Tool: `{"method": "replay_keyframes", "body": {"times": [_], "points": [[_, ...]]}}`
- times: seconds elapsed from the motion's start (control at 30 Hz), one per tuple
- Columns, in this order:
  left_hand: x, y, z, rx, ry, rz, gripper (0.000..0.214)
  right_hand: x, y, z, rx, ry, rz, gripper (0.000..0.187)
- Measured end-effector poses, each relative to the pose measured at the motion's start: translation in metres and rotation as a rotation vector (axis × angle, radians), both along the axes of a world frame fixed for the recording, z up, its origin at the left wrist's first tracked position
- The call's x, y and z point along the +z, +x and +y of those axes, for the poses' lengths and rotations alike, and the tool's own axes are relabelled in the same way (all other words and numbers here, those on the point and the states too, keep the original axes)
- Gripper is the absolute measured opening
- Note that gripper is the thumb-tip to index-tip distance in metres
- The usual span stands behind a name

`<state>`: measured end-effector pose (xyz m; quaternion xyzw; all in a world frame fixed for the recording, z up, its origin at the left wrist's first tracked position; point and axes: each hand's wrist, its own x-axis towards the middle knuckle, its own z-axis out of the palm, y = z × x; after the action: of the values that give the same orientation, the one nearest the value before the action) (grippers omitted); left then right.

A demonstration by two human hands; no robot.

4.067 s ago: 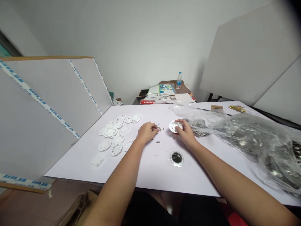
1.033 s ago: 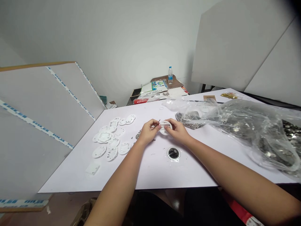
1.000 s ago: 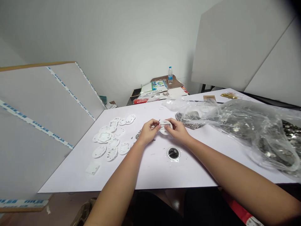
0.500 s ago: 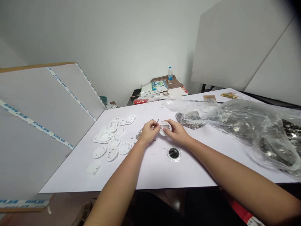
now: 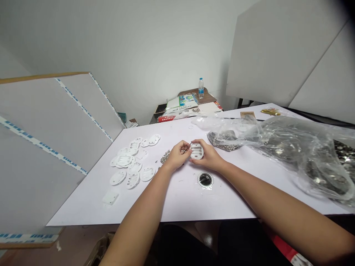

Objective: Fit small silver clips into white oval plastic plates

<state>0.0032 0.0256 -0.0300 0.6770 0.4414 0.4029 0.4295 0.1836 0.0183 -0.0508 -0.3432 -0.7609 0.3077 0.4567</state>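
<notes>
**Slotted white disc (image 5: 196, 151) gripped just above the middle of the board**

The disc is round, matt white plastic, with parallel oblong slots across its face and a small dark mark near its lower edge. It sits upright and tilted toward the camera, just above the centre of the frame. The right hand (image 5: 209, 155) grasps it firmly from the right side, with the fingertips curled over its rim. The left hand (image 5: 174, 157) closes on a thin dark pin (image 5: 185, 151) and brings its tip up to the disc's left edge, nearly touching or touching; the fingers hide the exact contact.

Below the hands, a black round part in clear film (image 5: 205, 179) lies on the white board (image 5: 177, 201). A heap of similar white discs (image 5: 129, 157) spreads to the left, beside a small scatter of metal bits (image 5: 165, 157). A bulging clear plastic bag (image 5: 294, 155) of metal parts fills the right side.
</notes>
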Motion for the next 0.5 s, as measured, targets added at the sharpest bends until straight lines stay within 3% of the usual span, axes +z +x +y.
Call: {"method": "replay_keyframes", "body": {"times": [0.27, 0.5], "points": [[0.004, -0.013, 0.000, 0.049, 0.085, 0.313, 0.026, 0.001, 0.005, 0.002, -0.059, 0.024, -0.196, 0.055], [0.011, -0.025, -0.001, -0.085, 0.254, 0.686, 0.031, -0.001, 0.010, 0.003, -0.071, 0.086, -0.393, 0.053]]}}
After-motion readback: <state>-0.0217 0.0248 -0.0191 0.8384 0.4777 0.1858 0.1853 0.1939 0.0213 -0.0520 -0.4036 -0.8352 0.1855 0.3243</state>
